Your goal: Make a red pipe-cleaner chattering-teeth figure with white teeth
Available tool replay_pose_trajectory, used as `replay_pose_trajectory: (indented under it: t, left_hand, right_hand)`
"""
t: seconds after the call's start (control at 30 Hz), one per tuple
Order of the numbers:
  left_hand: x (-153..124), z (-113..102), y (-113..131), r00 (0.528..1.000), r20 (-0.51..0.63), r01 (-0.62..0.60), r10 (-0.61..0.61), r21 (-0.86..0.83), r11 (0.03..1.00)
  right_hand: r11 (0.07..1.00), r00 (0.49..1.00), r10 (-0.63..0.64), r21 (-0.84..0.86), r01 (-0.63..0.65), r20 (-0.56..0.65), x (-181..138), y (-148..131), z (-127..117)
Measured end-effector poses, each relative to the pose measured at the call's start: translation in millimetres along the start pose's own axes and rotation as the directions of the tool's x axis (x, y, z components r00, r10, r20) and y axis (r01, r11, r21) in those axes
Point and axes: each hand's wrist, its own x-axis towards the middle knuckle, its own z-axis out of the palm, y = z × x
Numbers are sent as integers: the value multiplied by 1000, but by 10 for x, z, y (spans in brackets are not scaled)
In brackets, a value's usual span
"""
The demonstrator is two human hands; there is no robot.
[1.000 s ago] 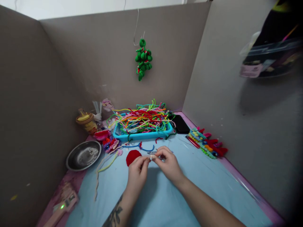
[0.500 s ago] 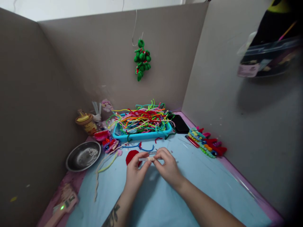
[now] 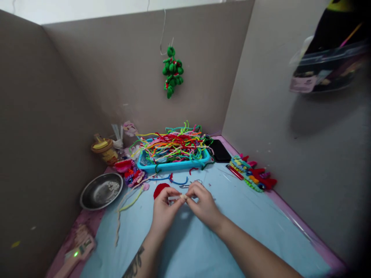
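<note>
My left hand (image 3: 164,210) and my right hand (image 3: 203,202) meet above the light blue mat (image 3: 203,239), fingers pinched together on a small pale fuzzy piece (image 3: 179,197) held between them. A red round fuzzy piece (image 3: 160,189) lies on the mat just behind my left hand. A blue tray (image 3: 174,164) heaped with many-coloured pipe cleaners stands further back. Small metal scissors (image 3: 185,186) lie just beyond my fingers.
A steel bowl (image 3: 101,190) sits at the left, a yellow pot (image 3: 103,150) behind it. Finished colourful pipe-cleaner figures (image 3: 252,178) lie at the right, a black phone (image 3: 220,151) by the tray. A green ornament (image 3: 171,73) hangs on the cardboard back wall. A pink tool (image 3: 75,255) lies front left.
Both hands stay together on the pale piece, with the fingers shifting slightly. The view has drifted a little.
</note>
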Motion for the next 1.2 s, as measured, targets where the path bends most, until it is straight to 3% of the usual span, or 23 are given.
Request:
replay_pose_trajectory:
  t: [0.27,0.57,0.77,0.97,1.1,1.2]
  left_hand:
    - [-32,50,-22,992,-30,114,-119,-141,983]
    - [-40,22,-6,1000,-14,14,-14,25,1000]
    - [-55,16,-6,996,10,86,-86,-31,996]
    - [-19,-15,-48,1000,-19,24,-25,-80,997]
    - [-14,-26,-73,1000,-22,-3,2,-88,996]
    - [-14,-25,-76,1000,-3,29,-29,-68,997]
  right_hand:
    - [999,995,-12,-53,7,-97,-17,-9,46]
    - [987,987,-42,-163,16,-156,-68,94,35]
    - [962,978,-155,-248,117,-141,-93,61,67]
    - [992,1000,-15,-121,15,0,-75,22,14]
    - [996,990,-26,-85,38,139,-30,-24,-39]
    - [996,987,-11,-82,24,158,-10,-31,-47]
